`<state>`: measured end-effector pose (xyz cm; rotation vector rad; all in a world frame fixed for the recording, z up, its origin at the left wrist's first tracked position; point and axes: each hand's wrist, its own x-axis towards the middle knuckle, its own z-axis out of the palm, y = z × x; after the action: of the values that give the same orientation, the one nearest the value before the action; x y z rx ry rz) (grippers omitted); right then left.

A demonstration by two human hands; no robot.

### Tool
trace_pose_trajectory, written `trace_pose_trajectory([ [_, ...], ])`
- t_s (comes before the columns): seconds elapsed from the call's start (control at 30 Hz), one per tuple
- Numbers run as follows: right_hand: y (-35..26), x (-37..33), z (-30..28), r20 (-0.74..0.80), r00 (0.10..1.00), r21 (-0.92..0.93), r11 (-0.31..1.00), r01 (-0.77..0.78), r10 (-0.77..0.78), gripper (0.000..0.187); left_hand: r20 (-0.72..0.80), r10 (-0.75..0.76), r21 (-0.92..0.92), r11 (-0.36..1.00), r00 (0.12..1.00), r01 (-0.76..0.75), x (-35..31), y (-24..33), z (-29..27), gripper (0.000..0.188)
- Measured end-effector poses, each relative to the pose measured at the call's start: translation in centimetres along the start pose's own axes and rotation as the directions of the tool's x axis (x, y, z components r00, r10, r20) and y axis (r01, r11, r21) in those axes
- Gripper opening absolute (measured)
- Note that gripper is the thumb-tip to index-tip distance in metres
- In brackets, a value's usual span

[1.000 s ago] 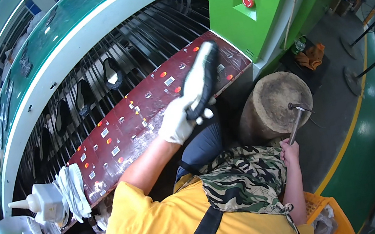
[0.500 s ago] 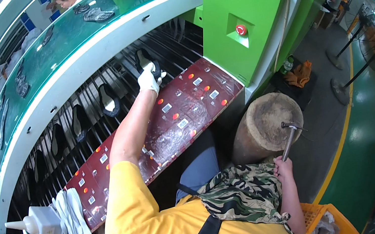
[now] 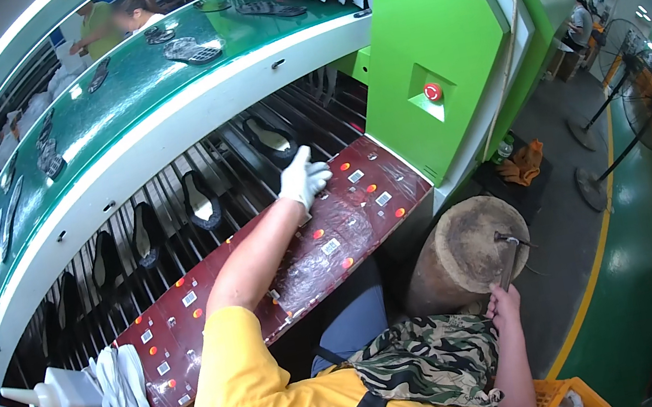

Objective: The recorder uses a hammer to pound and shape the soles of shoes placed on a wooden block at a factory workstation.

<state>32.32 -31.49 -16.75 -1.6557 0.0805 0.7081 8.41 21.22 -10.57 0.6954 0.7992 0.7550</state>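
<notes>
My left hand (image 3: 304, 178), in a white glove, is open over the inner edge of the red-brown covered ledge. Its fingers are stretched out and hold nothing. Just beyond it, a black shoe (image 3: 269, 138) with a pale inside lies on the dark rods of the rack. My right hand (image 3: 502, 303) is bare and closed around the handle of a hammer (image 3: 508, 263). The hammer's head is at the top of a round, worn wooden block (image 3: 472, 240). More black shoes, one of them a shoe with a pale inside (image 3: 201, 199), lie in a row to the left.
A green conveyor belt (image 3: 137, 71) carrying dark soles curves above the rack. The green machine (image 3: 435, 27) with a red button stands at right. A white squeeze bottle (image 3: 73, 403) and white gloves (image 3: 125, 391) lie at the ledge's left end. Fans (image 3: 593, 187) stand on the floor.
My left hand has come off the black shoe and moved back toward me over the ledge. The shoe stays on the rods. My right hand still grips the hammer at the block.
</notes>
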Motion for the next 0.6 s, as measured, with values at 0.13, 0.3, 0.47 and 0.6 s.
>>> trace_pose_trajectory([
  [0.13, 0.2, 5.9, -1.1, -0.165, 0.925, -0.343, 0.899, 0.271, -0.342, 0.020, 0.289, 0.037, 0.333, 0.933, 0.957, -0.136, -8.2, -2.8, 5.3, 0.058],
  [0.3, -3.7, 4.9, -0.9, -0.190, 0.619, -0.582, 0.595, 0.554, -0.762, 0.027, 0.517, 0.181, 0.591, 0.632, 0.837, -0.501, -11.1, -7.6, 6.5, 0.055],
  [0.47, -19.3, -10.6, -1.3, -0.136, 0.391, -0.212, 0.412, 0.886, -0.910, 0.022, 0.834, 0.230, 0.542, -0.169, 0.502, -0.823, -11.3, -8.4, 11.6, 0.058],
  [0.6, -26.5, -26.2, -3.0, -0.110, -0.274, -0.161, -0.255, 0.953, -0.955, 0.025, 0.919, 0.211, 0.393, -0.421, 0.334, -0.817, -9.1, -10.4, 13.5, 0.065],
])
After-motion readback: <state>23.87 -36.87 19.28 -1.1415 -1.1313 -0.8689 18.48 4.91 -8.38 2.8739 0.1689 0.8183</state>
